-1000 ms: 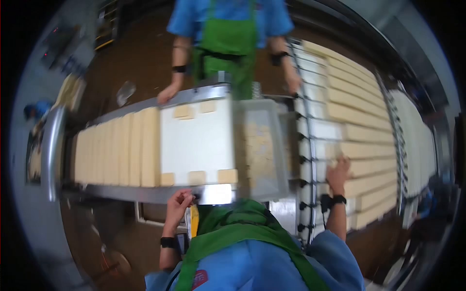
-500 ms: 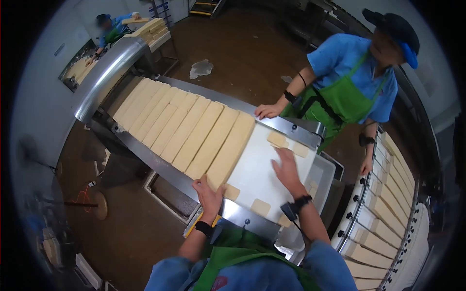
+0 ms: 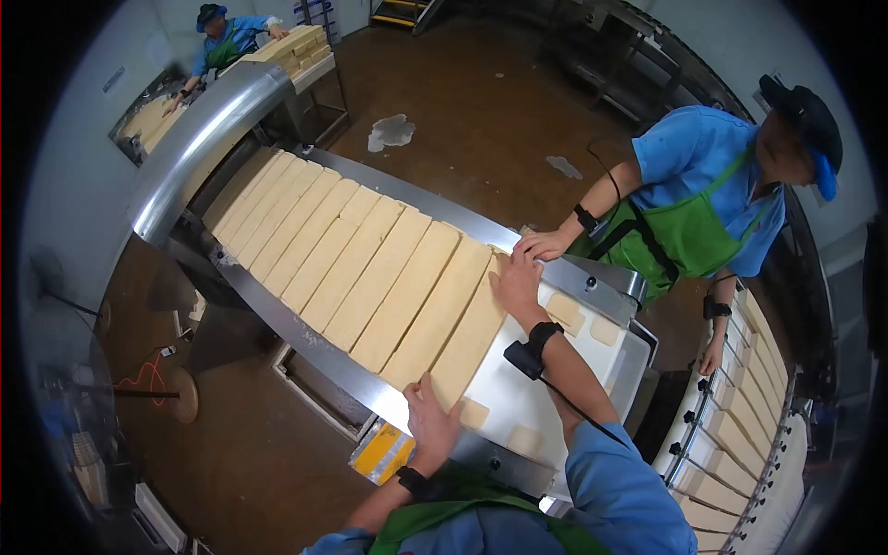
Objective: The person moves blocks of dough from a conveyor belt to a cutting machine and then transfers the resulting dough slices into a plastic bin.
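Observation:
A row of long pale-yellow slabs, which look like dough (image 3: 375,268), lies side by side across the conveyor. My left hand (image 3: 433,425) has its thumb and fingers around the near end of the last slab (image 3: 470,347). At the far end of that slab is my right hand (image 3: 520,289), its fingers bent over the corner. The slab rests on the white belt (image 3: 518,384). Small trimmed end pieces (image 3: 474,413) lie on the belt near my left hand, and other cut pieces (image 3: 564,313) lie beyond my right forearm.
A co-worker (image 3: 689,203) stands across the conveyor, one hand on its metal side rail near my right hand. That person's other hand is by a second conveyor (image 3: 740,416) carrying slabs at right. A curved metal cover (image 3: 213,139) spans the far end. Another person (image 3: 227,42) works behind it.
My right hand has moved from over the white belt to the last slab's far end. My left hand stays at its near end. The view has shifted, and the co-worker leans farther right.

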A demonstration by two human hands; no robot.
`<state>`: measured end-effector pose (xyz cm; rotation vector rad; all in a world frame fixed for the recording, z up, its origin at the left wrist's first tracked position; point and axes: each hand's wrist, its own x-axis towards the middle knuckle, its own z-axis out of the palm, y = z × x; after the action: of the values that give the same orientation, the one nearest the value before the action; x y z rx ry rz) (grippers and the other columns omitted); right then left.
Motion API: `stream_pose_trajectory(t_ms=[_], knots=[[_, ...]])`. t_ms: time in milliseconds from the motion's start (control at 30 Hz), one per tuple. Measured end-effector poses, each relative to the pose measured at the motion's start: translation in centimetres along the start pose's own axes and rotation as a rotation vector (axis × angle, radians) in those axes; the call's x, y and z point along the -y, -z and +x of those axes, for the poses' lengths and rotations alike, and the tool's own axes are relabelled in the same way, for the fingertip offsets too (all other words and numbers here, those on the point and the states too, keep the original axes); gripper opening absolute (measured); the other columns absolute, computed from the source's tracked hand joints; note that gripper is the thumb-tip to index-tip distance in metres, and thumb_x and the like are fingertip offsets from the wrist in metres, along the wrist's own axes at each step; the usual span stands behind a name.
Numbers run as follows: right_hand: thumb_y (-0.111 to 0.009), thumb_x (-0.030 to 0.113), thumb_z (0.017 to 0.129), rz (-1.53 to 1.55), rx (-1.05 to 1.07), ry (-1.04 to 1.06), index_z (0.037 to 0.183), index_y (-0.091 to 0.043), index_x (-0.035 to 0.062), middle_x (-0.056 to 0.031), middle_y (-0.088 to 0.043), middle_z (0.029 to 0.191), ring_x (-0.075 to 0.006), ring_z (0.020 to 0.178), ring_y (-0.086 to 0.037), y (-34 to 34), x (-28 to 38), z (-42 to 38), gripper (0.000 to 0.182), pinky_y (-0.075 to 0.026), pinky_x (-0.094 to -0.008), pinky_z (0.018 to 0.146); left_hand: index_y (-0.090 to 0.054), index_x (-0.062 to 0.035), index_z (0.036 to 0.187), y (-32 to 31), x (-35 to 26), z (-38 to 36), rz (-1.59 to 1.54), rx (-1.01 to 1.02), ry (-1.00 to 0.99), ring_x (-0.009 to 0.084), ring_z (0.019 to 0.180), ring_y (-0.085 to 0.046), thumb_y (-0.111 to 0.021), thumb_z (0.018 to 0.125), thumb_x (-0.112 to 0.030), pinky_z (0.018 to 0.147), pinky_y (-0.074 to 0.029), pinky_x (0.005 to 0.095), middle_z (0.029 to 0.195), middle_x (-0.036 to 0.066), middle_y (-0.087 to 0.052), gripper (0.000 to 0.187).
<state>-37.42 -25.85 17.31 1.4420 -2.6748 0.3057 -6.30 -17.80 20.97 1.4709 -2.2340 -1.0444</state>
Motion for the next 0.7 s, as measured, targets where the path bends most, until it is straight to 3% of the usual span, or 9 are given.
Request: stream_pose_trajectory(t_ms=[133, 267, 333, 400, 433, 500, 567, 633, 700], knots=[[-0.074, 0.039, 0.085, -0.004, -0.012, -0.089, 0.119, -0.072, 0.0075, -0.0162, -0.055, 0.129, -0.0331, 0.125, -0.047, 0.3, 0.0, 0.0, 0.046, -0.036, -0.0551, 0.094, -0.037, 0.0007, 0.148, -0.6, -0.3, 0.0, 0.034, -0.014, -0.006, 0.0454, 0.118, -0.052, -0.087, 0.077, -0.020, 0.097, -0.049, 0.0498, 0.131, 0.025, -0.040, 0.088], [-0.075, 0.038, 0.084, 0.097, 0.028, -0.235, 0.111, -0.074, 0.0066, -0.0161, -0.057, 0.125, -0.0336, 0.123, -0.049, 2.9, -2.9, -3.1, 0.041, -0.037, -0.0543, 0.094, -0.041, 0.0007, 0.145, -0.9, -1.1, 0.1, 0.072, 0.011, -0.020, 0.0453, 0.119, -0.052, -0.087, 0.076, -0.020, 0.097, -0.048, 0.0503, 0.130, 0.025, -0.042, 0.085], [-0.075, 0.036, 0.084, 0.080, 0.021, -0.361, 0.108, -0.072, 0.0024, -0.0196, -0.061, 0.126, -0.0364, 0.126, -0.053, 5.2, -5.4, -6.5, 0.042, -0.040, -0.0515, 0.098, -0.045, -0.0007, 0.141, -1.4, -1.2, 0.4, 0.153, 0.038, -0.168, 0.0450, 0.117, -0.053, -0.087, 0.075, -0.021, 0.095, -0.049, 0.0502, 0.128, 0.025, -0.045, 0.081], [-0.076, 0.035, 0.085, 0.133, -0.103, -0.424, 0.106, -0.069, 0.0003, -0.0206, -0.067, 0.111, -0.0383, 0.110, -0.063, 4.6, -9.8, -10.8, 0.041, -0.047, -0.0511, 0.093, -0.047, -0.0037, 0.142, -1.5, -1.6, 0.9, 0.164, 0.105, -0.264, 0.0455, 0.115, -0.054, -0.087, 0.075, -0.025, 0.094, -0.049, 0.0518, 0.129, 0.025, -0.047, 0.081], [-0.076, 0.035, 0.085, 0.126, -0.112, -0.450, 0.106, -0.069, 0.0003, -0.0206, -0.067, 0.111, -0.0383, 0.110, -0.063, 5.2, -11.0, -12.6, 0.041, -0.047, -0.0511, 0.093, -0.049, -0.0067, 0.142, -1.5, -2.0, 1.3, 0.176, 0.163, -0.344, 0.0460, 0.114, -0.056, -0.087, 0.075, -0.028, 0.093, -0.050, 0.0534, 0.129, 0.026, -0.049, 0.081], [-0.075, 0.036, 0.088, 0.231, -0.123, -0.614, 0.111, -0.064, -0.0010, -0.0207, -0.069, 0.102, -0.0405, 0.099, -0.067, 6.5, -13.1, -16.0, 0.045, -0.051, -0.0509, 0.091, -0.048, -0.0071, 0.142, -1.4, -2.8, 2.6, 0.188, 0.265, -0.386, 0.0462, 0.115, -0.057, -0.087, 0.074, -0.030, 0.095, -0.051, 0.0527, 0.130, 0.025, -0.050, 0.082], [-0.072, 0.038, 0.091, 0.251, -0.121, -0.641, 0.116, -0.061, -0.0023, -0.0238, -0.069, 0.109, -0.0429, 0.104, -0.066, 7.1, -14.0, -17.8, 0.049, -0.052, -0.0491, 0.095, -0.048, -0.0076, 0.142, -1.4, -3.2, 3.4, 0.206, 0.385, -0.455, 0.0464, 0.116, -0.057, -0.088, 0.074, -0.031, 0.097, -0.051, 0.0520, 0.131, 0.025, -0.050, 0.083], [-0.068, 0.041, 0.095, 0.195, -0.257, -0.630, 0.127, -0.060, -0.0039, -0.0282, -0.065, 0.122, -0.0426, 0.119, -0.061, 3.3, -14.2, -19.4, 0.056, -0.049, -0.0502, 0.101, -0.047, -0.0081, 0.141, -2.0, -3.3, 3.5, 0.284, 0.429, -0.301, 0.0480, 0.120, -0.056, -0.087, 0.073, -0.034, 0.101, -0.051, 0.0510, 0.134, 0.026, -0.050, 0.083], [-0.063, 0.043, 0.098, 0.185, -0.283, -0.634, 0.130, -0.059, -0.0051, -0.0293, -0.064, 0.123, -0.0443, 0.118, -0.060, 2.4, -12.8, -19.5, 0.058, -0.047, -0.0510, 0.104, -0.046, -0.0070, 0.140, -3.5, -3.2, 2.9, 0.367, 0.290, -0.353, 0.0492, 0.122, -0.055, -0.089, 0.070, -0.030, 0.104, -0.050, 0.0502, 0.137, 0.025, -0.050, 0.085]])
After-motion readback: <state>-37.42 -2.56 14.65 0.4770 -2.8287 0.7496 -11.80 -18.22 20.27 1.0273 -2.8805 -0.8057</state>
